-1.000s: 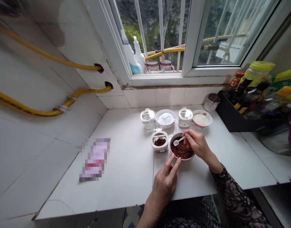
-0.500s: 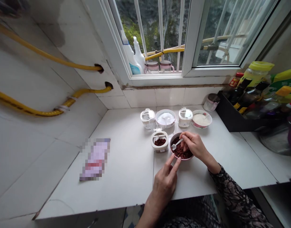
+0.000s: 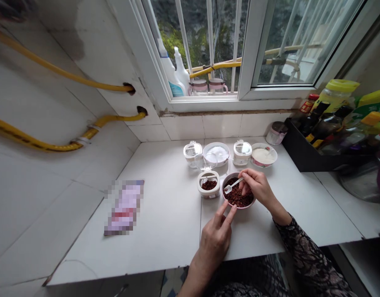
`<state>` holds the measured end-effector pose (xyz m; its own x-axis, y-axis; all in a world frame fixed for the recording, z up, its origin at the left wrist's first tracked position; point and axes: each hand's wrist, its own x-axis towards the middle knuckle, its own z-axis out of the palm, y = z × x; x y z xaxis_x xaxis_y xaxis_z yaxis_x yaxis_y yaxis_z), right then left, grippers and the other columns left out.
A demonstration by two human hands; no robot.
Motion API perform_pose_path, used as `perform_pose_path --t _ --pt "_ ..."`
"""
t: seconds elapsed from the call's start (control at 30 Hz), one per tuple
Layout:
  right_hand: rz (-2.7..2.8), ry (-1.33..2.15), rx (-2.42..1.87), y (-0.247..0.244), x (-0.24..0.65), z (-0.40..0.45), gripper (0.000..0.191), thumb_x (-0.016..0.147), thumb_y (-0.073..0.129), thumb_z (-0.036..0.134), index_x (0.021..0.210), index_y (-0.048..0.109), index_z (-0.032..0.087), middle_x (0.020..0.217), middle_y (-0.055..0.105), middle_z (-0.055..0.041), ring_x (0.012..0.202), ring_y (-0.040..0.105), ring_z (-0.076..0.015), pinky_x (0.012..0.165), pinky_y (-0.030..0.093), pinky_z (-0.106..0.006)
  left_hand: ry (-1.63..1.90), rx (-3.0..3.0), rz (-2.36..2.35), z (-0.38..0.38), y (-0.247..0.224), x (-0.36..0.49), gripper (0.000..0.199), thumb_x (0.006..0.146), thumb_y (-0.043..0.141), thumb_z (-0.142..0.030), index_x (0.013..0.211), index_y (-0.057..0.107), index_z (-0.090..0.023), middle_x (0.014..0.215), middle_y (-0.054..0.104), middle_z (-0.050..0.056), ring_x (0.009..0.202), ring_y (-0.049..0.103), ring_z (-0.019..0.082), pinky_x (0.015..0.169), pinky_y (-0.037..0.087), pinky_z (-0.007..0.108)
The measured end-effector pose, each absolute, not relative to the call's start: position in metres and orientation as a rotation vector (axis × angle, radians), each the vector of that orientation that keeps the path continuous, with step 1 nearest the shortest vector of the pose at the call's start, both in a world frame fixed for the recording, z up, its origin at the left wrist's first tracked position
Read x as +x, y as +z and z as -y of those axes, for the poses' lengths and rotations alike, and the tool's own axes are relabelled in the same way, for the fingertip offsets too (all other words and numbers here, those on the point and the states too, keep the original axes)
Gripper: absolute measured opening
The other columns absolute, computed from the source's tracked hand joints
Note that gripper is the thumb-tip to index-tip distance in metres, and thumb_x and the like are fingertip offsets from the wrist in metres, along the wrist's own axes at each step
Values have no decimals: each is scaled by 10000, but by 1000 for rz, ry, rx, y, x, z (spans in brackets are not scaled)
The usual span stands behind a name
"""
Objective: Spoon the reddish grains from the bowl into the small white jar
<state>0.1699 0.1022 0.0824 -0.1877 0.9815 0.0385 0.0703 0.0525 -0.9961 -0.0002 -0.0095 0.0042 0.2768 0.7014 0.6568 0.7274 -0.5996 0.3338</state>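
My right hand pinches the handle of a small white spoon, whose head is over a pink-rimmed bowl of dark red, dried bits. The index and middle fingers of my left hand are spread and touch the near rim of that bowl. Just left of the bowl stands a cream-coloured jar, its clear lid raised, partly filled with the same dark red bits. Behind are two lidded white jars, a bowl of white grains and a flowered bowl of off-white powder.
A blurred purple packet lies on the left of the white counter. At the right stand a dark-lidded jar and a black box of bottles. A window is behind.
My right hand has shifted slightly to the right and up, and the spoon has moved a little with it. My left hand stays at the bowl's rim.
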Motion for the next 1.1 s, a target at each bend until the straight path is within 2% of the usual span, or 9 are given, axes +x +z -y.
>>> perform_pose_path --t 0.2,0.5,0.67,0.8,0.9,1.1 --pt "1356 1319 -1133 84 173 -104 357 798 657 533 796 601 180 528 651 14 359 571 -113 367 432 -200 -1249 -2483 1389 9 4 0 645 907 394 42 1508 410 -191 1395 559 189 963 699 156 826 596 262" --pt "1343 1211 -1082 86 168 -105 394 844 634 577 848 598 184 580 670 4 396 604 -126 407 468 -217 -1257 -2473 1378 9 4 0 652 895 398 45 1504 419 -188 1399 558 187 974 701 160 846 597 268" --pt "1538 912 -993 89 149 -93 275 978 494 464 959 612 216 717 713 -23 563 679 -154 604 564 -282 -1262 -2473 1368 8 3 0 687 901 392 36 1546 356 -199 1417 548 189 948 706 158 831 599 265" --pt "1931 630 -870 87 143 -86 232 982 461 349 985 657 226 780 728 -66 699 695 -204 712 562 -345 -1272 -2473 1376 9 3 -1 710 907 380 29 1568 312 -221 1414 553 191 884 703 150 797 607 271" --pt "1985 565 -843 86 147 -85 244 985 444 325 997 664 220 776 723 -72 700 685 -210 702 552 -350 -1274 -2479 1377 9 3 -1 704 911 383 30 1567 314 -218 1424 543 193 916 703 157 819 607 282" --pt "1710 731 -1043 90 166 -90 222 999 461 338 924 630 216 648 648 -10 511 592 -156 574 507 -292 -1243 -2482 1391 10 4 -1 691 902 394 47 1543 361 -209 1422 546 176 985 699 155 853 595 263"
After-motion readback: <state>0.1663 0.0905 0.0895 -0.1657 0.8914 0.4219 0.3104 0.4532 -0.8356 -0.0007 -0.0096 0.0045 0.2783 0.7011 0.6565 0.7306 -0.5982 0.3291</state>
